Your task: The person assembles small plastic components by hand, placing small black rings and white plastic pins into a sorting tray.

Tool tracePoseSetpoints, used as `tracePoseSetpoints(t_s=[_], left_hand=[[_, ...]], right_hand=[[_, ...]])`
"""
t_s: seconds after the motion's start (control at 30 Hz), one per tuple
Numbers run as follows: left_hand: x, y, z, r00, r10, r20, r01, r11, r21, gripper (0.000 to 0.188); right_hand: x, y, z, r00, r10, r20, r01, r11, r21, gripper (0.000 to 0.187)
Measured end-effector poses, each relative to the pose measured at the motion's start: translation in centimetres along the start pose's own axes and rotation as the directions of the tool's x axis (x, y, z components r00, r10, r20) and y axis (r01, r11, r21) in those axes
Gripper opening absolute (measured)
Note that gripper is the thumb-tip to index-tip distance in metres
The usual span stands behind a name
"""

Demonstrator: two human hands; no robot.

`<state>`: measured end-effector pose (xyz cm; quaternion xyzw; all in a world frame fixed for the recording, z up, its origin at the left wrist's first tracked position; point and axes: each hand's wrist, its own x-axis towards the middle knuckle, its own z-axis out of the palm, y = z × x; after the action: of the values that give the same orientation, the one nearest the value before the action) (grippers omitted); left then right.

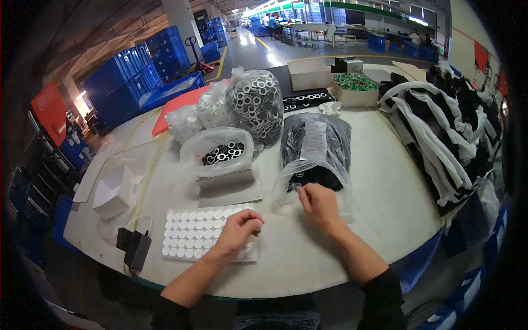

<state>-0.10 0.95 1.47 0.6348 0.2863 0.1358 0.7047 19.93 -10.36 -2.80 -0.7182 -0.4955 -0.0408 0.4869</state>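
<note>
My left hand (237, 232) is closed over the right part of a sheet of round white discs (190, 234), hiding some of them. A small whitish round piece (258, 224) shows at its fingertips. My right hand (319, 204) is pinched at the mouth of a clear plastic bag (342, 159) full of small black parts (313, 177). Whatever lies between its fingers is too small to make out. Behind the sheet, an open bag-lined box holds black-and-white rings (225, 153).
Large clear bags of rings (257, 104) stand at the back of the table. A box of green parts (355, 91) is at the back right. Black and white material (434, 126) is piled along the right edge. A white box (114, 192) and a black adapter (136, 250) lie left.
</note>
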Motion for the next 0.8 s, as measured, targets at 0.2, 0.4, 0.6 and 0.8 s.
tracePoseSetpoints(t_s=[0.2, 0.4, 0.6, 0.8], left_hand=[[2.8, 1.7, -3.7, 0.982, 0.183, -0.035, -0.186, 0.974, -0.129, 0.003], [8.9, 7.9, -6.9, 0.905, 0.385, -0.183, -0.354, 0.918, 0.18, 0.016], [16.4, 9.3, -12.0, 0.729, 0.589, -0.349, -0.136, 0.623, 0.77, 0.029], [10.4, 6.5, -9.5, 0.535, 0.838, 0.108, -0.368, 0.117, 0.922, 0.015]], right_hand=[[1.8, 1.8, 1.2, 0.989, -0.137, -0.049, 0.112, 0.93, -0.35, 0.009], [1.2, 2.6, 0.3, 0.998, -0.019, 0.064, 0.046, 0.891, -0.452, 0.01], [1.5, 0.9, 0.2, 0.996, 0.036, 0.081, 0.003, 0.899, -0.438, 0.021], [1.2, 1.1, -0.5, 0.999, 0.003, 0.052, 0.019, 0.909, -0.416, 0.02]])
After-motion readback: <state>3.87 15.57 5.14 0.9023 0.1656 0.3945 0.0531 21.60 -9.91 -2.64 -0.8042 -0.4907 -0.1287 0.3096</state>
